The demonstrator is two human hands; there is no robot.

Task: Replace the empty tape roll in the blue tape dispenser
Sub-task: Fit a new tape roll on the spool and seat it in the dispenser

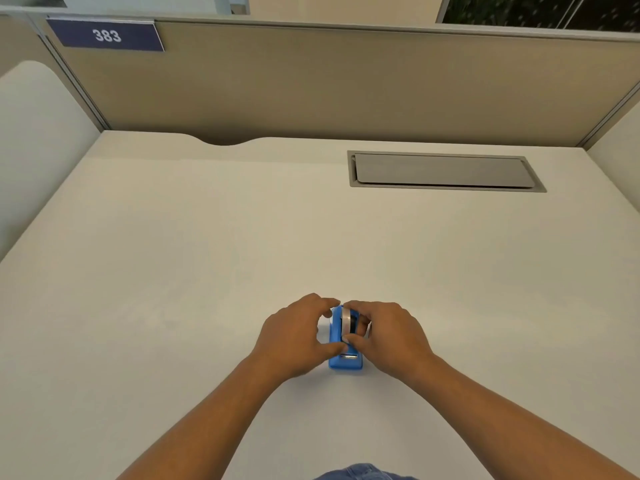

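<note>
The left hand steadies the blue tape dispenser near the desk's front edge; the right hand pinches the roll in its cradle. Next, probably lifting it straight out.

A wide, off-white desk top fills the scene. Set flush into it at far right is a grey rectangular cable hatch with its flap closed. A tan fabric partition panel stands along the far edge, carrying a dark blue number plate reading 383 at far left.
</note>
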